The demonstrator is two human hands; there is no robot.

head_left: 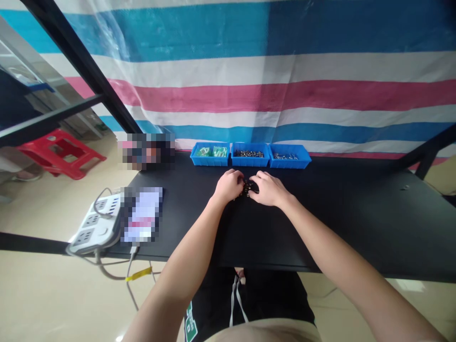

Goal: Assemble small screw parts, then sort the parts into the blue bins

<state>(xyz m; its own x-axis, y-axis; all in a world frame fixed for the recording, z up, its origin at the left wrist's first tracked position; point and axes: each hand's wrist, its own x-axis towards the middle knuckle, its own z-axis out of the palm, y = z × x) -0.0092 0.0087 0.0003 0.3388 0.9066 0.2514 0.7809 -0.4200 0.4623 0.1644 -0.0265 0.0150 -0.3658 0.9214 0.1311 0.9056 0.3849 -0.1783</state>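
Note:
A small pile of dark and brass-coloured metal pieces (247, 188) lies on the black table, between my two hands. My left hand (230, 184) cups the pile's left side, its fingers curved and touching the pieces; some fingertips are hidden. On the other side my right hand (268, 188) is open, with thumb and fingers apart around the pile's right edge. The pieces are too small to tell their exact kind. Just behind the hands, the middle blue bin (250, 162) holds many similar-looking small metal pieces.
The left blue bin (210, 161) holds green-and-white packets; the right blue bin (290, 164) holds small silvery pieces. A white power strip (96, 223) with cables and a blurred-out phone-like object (144, 213) lie at the table's left. A striped sheet (228, 71) hangs behind the black table (342, 218).

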